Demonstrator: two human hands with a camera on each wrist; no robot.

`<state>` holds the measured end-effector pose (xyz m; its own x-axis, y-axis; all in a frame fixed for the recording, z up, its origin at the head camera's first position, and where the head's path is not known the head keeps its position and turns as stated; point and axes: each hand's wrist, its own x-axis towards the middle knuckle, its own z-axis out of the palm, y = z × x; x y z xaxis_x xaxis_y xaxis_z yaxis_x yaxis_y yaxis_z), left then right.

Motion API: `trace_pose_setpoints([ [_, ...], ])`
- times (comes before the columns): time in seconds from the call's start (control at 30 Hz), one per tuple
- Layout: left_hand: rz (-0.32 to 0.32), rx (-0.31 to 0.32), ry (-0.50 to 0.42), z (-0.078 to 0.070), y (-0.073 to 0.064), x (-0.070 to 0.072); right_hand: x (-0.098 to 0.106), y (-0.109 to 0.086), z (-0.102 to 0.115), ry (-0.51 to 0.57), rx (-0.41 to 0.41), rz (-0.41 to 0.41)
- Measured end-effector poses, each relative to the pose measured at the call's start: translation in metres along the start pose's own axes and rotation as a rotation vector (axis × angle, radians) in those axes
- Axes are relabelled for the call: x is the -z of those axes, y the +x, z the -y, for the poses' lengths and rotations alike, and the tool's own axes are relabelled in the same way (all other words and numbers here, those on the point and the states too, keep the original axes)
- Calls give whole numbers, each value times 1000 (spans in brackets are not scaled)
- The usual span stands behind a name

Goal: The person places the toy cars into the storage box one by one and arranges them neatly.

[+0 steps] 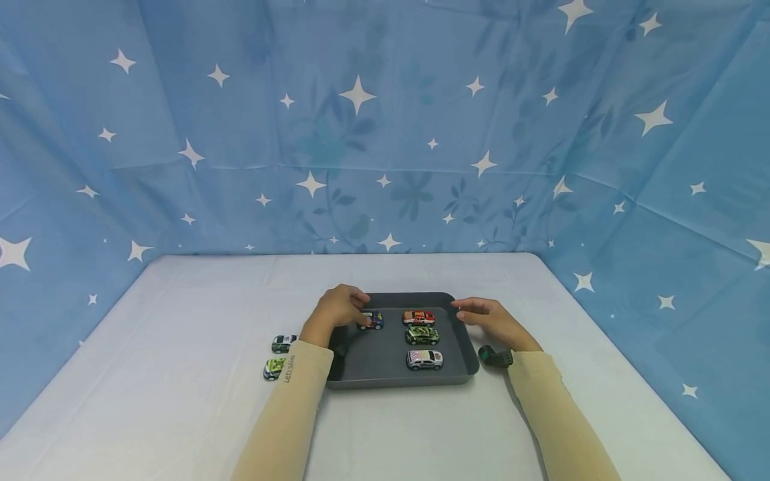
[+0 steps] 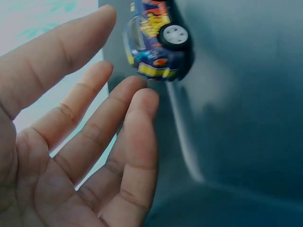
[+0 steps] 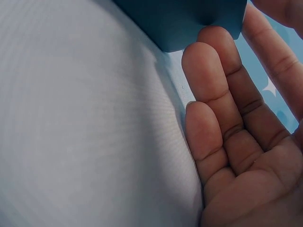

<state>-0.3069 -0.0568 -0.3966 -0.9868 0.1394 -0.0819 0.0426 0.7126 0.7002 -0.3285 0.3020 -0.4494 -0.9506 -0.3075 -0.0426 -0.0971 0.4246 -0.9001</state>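
Observation:
A dark grey tray [image 1: 373, 367] lies on the table. Over its far left part is my left hand [image 1: 337, 312], with fingers loosely bent and spread. At its fingertips is a dark blue toy car [image 1: 374, 321] with yellow and orange markings; the left wrist view shows a gap between thumb and fingers, and the car [image 2: 154, 42] is not pinched. Beside the tray's right wall is my right hand [image 1: 496, 323], fingertips at the rim. In the right wrist view its relaxed fingers [image 3: 203, 71] come up to the tray's corner [image 3: 189, 23]; firm contact is unclear.
Inside the tray's right half stand a red-orange toy car [image 1: 418, 318], a green one [image 1: 422, 335] and a silver one [image 1: 424, 360]. Left of the tray, a green-and-white car [image 1: 283, 344] and a lime car [image 1: 273, 369] stand on the white tablecloth [image 1: 180, 374], the lime one partly behind the sleeve.

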Motion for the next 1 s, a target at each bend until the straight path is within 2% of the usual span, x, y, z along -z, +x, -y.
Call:
trace_pose_setpoints([
  [0.33,109,-62,4,-6,-13,23,0,1,1,-9,-9,5],
  [0.63,208,-185,6,6,-31,48,0,5,-1,-7,1,4],
  [0.83,236,-285,22,13,-44,62,2,3,0,-24,1,2],
  [1.0,219,-367,26,19,-55,67,1,0,-1,-22,-2,-1],
])
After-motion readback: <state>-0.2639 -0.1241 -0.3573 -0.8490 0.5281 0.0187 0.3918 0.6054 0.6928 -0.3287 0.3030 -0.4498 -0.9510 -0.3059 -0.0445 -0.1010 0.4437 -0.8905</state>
